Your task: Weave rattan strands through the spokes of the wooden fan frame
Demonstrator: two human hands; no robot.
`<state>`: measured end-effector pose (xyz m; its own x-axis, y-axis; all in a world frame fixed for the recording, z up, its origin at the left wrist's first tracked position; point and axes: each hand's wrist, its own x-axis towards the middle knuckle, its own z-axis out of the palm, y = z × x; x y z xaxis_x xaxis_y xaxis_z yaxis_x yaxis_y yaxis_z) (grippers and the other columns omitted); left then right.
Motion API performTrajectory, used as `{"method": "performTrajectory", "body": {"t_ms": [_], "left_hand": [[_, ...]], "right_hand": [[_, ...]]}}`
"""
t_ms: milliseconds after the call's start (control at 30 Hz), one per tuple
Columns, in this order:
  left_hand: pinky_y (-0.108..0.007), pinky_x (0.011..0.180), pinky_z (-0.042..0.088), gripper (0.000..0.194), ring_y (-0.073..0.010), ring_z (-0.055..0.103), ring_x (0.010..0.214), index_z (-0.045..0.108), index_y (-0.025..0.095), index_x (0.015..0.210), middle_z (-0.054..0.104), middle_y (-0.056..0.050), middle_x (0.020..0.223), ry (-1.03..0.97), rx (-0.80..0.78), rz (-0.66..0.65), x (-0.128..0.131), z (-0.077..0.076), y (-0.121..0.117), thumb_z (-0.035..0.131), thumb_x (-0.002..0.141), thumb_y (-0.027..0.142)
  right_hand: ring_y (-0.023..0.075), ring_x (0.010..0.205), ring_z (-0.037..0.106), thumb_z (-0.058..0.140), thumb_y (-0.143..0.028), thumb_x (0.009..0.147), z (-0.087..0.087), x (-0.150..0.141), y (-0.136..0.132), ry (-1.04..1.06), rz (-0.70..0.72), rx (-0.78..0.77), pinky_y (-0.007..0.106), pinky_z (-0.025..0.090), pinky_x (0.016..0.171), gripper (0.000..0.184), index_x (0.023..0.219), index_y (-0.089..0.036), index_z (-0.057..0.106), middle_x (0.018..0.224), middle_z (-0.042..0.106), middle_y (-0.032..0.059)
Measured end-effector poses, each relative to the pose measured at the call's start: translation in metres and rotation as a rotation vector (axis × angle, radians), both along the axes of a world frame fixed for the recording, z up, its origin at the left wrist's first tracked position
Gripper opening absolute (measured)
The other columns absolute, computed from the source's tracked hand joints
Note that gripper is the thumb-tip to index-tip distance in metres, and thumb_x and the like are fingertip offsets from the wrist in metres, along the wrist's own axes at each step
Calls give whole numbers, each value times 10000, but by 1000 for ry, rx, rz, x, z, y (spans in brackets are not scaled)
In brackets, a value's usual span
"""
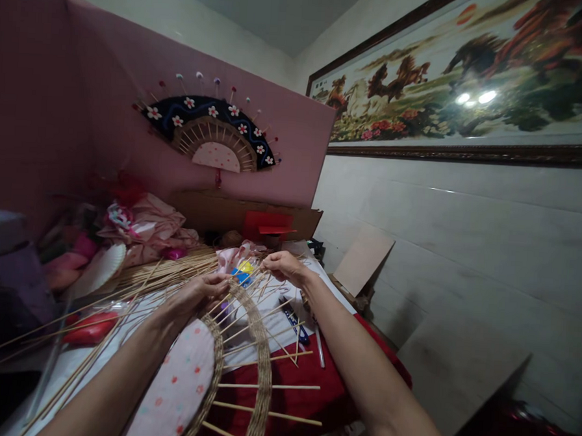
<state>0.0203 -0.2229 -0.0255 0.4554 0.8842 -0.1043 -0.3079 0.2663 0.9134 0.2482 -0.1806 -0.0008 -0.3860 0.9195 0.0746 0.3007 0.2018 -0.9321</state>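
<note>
A half-round fan frame (pixel 264 363) lies tilted in front of me, with thin wooden sticks fanning out through bands of woven twine. Its inner part is a half disc of pale cloth with small red flowers (pixel 185 381). My left hand (pixel 209 290) is closed on the frame's far end, by the outer twine band. Just beyond it, my right hand (pixel 283 267) is closed in a pinch near the tip of a stick. What sits between those fingertips is too small to make out.
Blue-handled scissors (pixel 298 326) and a pen-like white stick (pixel 320 348) lie right of the frame. Many long thin sticks (pixel 171 278) spread along the left. A red packet (pixel 90 328) is beside them. A finished decorated fan (pixel 212 132) hangs on the pink board.
</note>
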Motion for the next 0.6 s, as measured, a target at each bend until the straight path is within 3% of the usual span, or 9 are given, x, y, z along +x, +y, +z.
{"method": "performTrajectory", "body": {"t_ms": [233,333,600], "left_hand": [[-152,420,444,247,-81,557,454,658,107,814,627,-10,592,-37,17,-45,-3,-4,5,727,579,134],[-157,444,466,230,-88,577,478,654,101,828,643,-24,624,-34,22,-21,-1,-4,2,708,606,121],[-163,451,480,251,-98,596,489,644,92,872,659,-45,662,-44,30,0,-1,-4,2,679,624,88]], "right_hand": [[23,374,252,674,-333,590,-7,8,-7,10,22,-90,181,137,358,227,650,-132,588,462,396,-81],[21,385,240,683,-322,596,-4,13,-11,0,72,-97,184,130,362,220,678,-125,630,452,361,-88],[31,397,249,623,-254,644,9,19,-16,47,157,-25,198,133,374,216,805,-121,675,475,436,-66]]}}
